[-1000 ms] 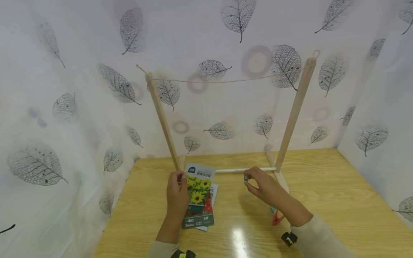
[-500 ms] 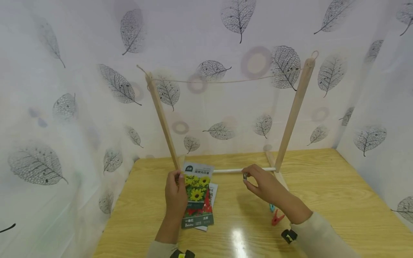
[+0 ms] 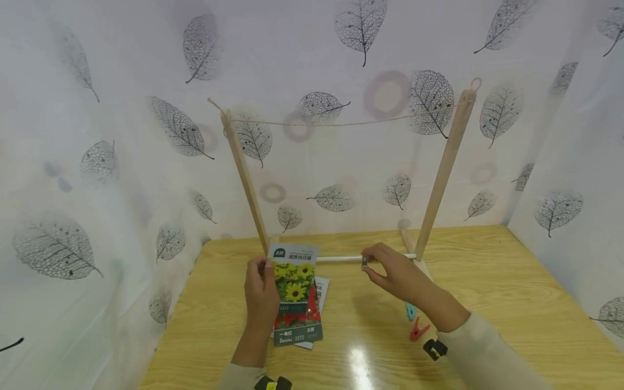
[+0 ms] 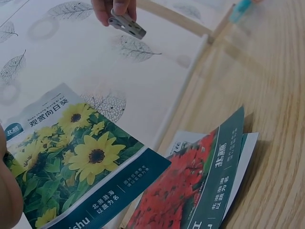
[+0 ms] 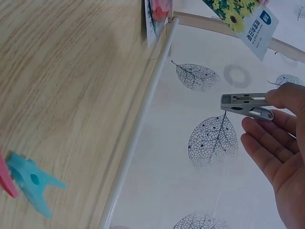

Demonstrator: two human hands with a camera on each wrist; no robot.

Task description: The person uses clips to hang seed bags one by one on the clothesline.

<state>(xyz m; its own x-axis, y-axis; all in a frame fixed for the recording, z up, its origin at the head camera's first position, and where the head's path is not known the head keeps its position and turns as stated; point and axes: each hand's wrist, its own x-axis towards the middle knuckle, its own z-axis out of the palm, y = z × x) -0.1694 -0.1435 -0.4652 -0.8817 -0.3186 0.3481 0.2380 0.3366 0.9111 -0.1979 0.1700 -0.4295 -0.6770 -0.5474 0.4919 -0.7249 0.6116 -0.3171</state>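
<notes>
In the head view my left hand (image 3: 260,290) pinches the left edge of a seed packet with yellow sunflowers (image 3: 294,276). The left wrist view shows this sunflower packet (image 4: 90,157) raised over a packet with red flowers (image 4: 171,191). My right hand (image 3: 402,276) pinches a small grey clothespin (image 3: 364,262) between thumb and finger. In the right wrist view the clothespin (image 5: 245,104) points away from the fingertips, its closed end towards the sunflower packet (image 5: 248,26), apart from it.
Two wooden posts (image 3: 246,184) (image 3: 446,176) carry a thin string (image 3: 341,124) between their tops. A white rod (image 3: 341,259) joins them low down. On the wooden table (image 3: 512,303) lie a red clothespin (image 3: 417,329) and a teal one (image 3: 410,311), near my right forearm.
My left hand has moved slightly left with the sunflower packet, which has shifted left and up over the red-flower packet. My right hand has moved a little left with the grey clothespin.
</notes>
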